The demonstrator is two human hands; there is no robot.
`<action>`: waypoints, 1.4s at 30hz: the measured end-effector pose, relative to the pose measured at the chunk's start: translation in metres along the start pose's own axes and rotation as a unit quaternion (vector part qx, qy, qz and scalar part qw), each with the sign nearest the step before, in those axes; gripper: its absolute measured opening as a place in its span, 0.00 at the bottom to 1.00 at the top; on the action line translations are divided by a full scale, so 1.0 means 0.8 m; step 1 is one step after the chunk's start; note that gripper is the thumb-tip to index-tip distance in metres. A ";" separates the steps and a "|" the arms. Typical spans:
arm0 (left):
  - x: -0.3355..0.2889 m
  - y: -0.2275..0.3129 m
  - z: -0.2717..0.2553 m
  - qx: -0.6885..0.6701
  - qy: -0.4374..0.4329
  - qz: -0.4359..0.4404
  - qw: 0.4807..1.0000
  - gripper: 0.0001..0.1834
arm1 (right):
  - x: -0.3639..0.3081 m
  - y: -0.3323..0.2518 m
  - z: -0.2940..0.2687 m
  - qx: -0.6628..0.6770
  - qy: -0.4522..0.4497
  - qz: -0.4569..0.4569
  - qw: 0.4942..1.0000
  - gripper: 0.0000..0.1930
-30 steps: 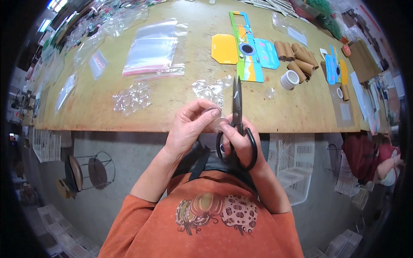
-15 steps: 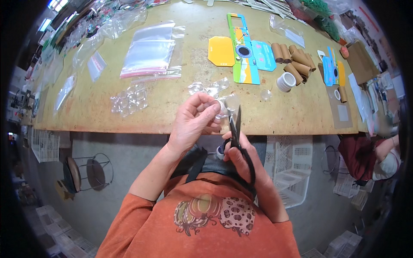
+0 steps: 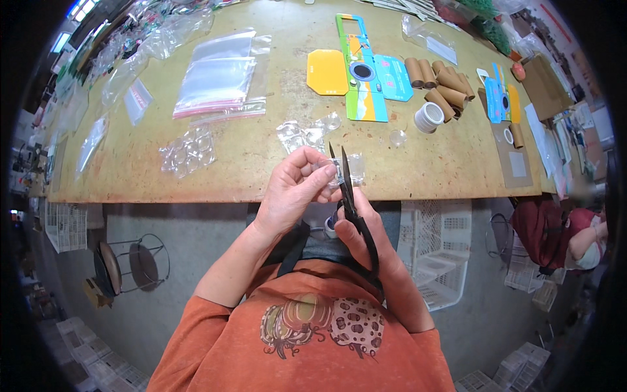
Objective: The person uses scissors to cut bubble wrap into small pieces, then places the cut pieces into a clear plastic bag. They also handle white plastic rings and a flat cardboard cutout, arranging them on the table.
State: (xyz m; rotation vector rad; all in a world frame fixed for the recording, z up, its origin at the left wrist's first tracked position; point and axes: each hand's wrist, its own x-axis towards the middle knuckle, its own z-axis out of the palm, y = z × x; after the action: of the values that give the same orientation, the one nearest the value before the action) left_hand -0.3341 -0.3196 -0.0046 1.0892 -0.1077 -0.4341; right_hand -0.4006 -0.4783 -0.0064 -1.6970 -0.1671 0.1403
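My left hand (image 3: 295, 189) pinches a small clear plastic packet (image 3: 355, 167) just over the table's near edge. My right hand (image 3: 367, 230) grips a pair of black scissors (image 3: 358, 217), its blades slightly apart and pointing away from me. The blades cross the packet close to my left fingertips, and part of the plastic shows to their right. Whether it is cut there I cannot tell. On the table just beyond my left hand lie clear plastic blister pieces (image 3: 302, 136), with a further group of clear blisters (image 3: 187, 153) to the left.
Clear zip bags (image 3: 215, 75) lie stacked at the left. An unfolded colourful card cutout (image 3: 362, 72) lies ahead, beside cardboard tubes (image 3: 450, 80) and a white roll (image 3: 429, 117). A clear disc (image 3: 398, 138) is nearer. A person's arm (image 3: 586, 240) shows at far right; white crates (image 3: 444, 255) stand below.
The scissors have swung left, and their blades now cross the plastic beside my left fingertips. My left hand keeps its pinch. The whole view has shifted slightly.
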 end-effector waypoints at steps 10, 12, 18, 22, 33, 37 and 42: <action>0.012 0.006 0.000 0.006 -0.021 -0.048 0.999 0.06 | -0.003 -0.001 -0.016 0.030 -0.013 0.060 0.998 0.31; 0.015 0.001 0.000 0.008 -0.043 -0.036 0.998 0.05 | -0.002 -0.001 -0.017 0.038 -0.006 0.052 0.998 0.31; 0.023 0.005 0.009 0.028 -0.042 -0.061 0.997 0.05 | 0.000 0.013 -0.017 0.118 0.019 0.050 0.992 0.28; 0.031 0.001 0.013 0.020 -0.041 -0.076 0.996 0.05 | 0.001 0.016 -0.020 0.130 0.018 0.080 0.988 0.28; 0.047 0.002 0.010 0.062 -0.078 -0.096 0.990 0.05 | 0.000 0.009 -0.032 0.245 0.007 0.120 0.962 0.24; 0.048 0.004 0.011 0.058 -0.083 -0.120 0.988 0.05 | -0.004 0.000 -0.035 0.261 0.008 0.171 0.950 0.24; 0.050 -0.002 0.015 0.103 -0.072 -0.119 0.985 0.05 | -0.005 0.010 -0.040 0.392 -0.027 0.235 0.889 0.26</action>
State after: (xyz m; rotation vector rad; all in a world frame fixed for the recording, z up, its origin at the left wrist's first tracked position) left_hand -0.3016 -0.3463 -0.0055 1.2793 -0.1530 -0.7285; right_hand -0.3987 -0.5110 -0.0101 -0.8901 0.2454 0.5426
